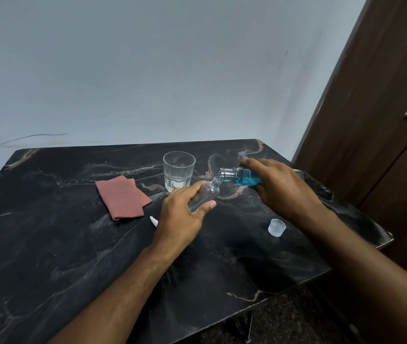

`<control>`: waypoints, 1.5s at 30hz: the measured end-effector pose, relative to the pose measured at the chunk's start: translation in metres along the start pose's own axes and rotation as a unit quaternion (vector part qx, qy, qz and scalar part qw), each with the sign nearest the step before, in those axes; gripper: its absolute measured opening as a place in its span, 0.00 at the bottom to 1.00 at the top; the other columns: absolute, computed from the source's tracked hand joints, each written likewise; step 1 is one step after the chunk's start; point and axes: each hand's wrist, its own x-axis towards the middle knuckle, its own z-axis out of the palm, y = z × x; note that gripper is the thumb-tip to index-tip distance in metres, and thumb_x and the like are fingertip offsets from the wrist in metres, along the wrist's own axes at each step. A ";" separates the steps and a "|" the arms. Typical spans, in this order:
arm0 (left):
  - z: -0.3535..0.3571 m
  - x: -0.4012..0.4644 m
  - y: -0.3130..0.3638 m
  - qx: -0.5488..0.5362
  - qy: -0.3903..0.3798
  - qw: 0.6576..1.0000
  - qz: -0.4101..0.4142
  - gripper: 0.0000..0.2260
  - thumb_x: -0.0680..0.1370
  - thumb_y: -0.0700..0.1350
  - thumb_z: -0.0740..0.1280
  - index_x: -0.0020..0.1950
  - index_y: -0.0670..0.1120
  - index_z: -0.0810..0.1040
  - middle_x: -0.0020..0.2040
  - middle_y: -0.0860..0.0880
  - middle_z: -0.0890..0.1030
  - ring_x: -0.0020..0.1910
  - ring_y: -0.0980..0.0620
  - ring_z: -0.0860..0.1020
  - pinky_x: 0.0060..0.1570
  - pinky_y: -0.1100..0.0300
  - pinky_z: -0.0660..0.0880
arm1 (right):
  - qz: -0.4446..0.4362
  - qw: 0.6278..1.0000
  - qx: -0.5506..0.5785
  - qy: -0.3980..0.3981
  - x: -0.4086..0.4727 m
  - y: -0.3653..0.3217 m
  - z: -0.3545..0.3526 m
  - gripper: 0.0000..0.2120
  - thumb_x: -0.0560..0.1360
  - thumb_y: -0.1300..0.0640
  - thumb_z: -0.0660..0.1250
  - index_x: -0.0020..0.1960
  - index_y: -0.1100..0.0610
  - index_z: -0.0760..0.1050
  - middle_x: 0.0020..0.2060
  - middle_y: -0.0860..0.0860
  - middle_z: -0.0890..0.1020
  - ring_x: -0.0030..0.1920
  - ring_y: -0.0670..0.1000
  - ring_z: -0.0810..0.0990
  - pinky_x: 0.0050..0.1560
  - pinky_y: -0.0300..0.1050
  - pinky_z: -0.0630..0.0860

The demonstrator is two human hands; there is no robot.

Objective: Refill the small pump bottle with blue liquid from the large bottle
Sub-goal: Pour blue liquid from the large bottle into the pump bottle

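Above the dark table (73, 244), we grip the small pump bottle (203, 193) in our left hand (182, 214), neck tilted up and right. Our right hand (279, 184) holds the large bottle (237, 176) nearly level, its mouth touching or just over that neck. A glass (178, 171) stands behind.
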 end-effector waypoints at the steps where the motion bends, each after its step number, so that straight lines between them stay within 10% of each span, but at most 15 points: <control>1: 0.000 0.000 0.000 -0.002 -0.001 1.000 0.000 0.23 0.72 0.47 0.78 0.67 0.54 0.80 0.48 0.70 0.78 0.55 0.67 0.77 0.52 0.79 0.69 | 0.000 1.000 0.000 0.000 0.000 0.000 0.000 0.27 0.76 0.60 0.73 0.72 0.52 0.70 0.61 0.54 0.81 0.58 0.56 0.80 0.56 0.54 0.79; 35: 0.000 0.002 0.000 0.003 -0.006 1.000 0.001 0.23 0.72 0.48 0.78 0.67 0.54 0.80 0.49 0.71 0.77 0.56 0.60 0.79 0.57 0.66 0.75 | -0.011 1.000 -0.008 -0.004 0.003 0.000 -0.004 0.27 0.75 0.61 0.73 0.72 0.53 0.70 0.60 0.55 0.82 0.58 0.57 0.80 0.56 0.56 0.79; 45: 0.000 0.002 -0.003 0.008 -0.002 1.000 -0.003 0.23 0.72 0.49 0.78 0.66 0.56 0.80 0.47 0.74 0.77 0.55 0.67 0.77 0.52 0.78 0.70 | -0.014 1.000 -0.007 -0.002 0.002 0.001 -0.004 0.28 0.75 0.61 0.74 0.72 0.53 0.70 0.61 0.55 0.81 0.58 0.57 0.80 0.57 0.56 0.79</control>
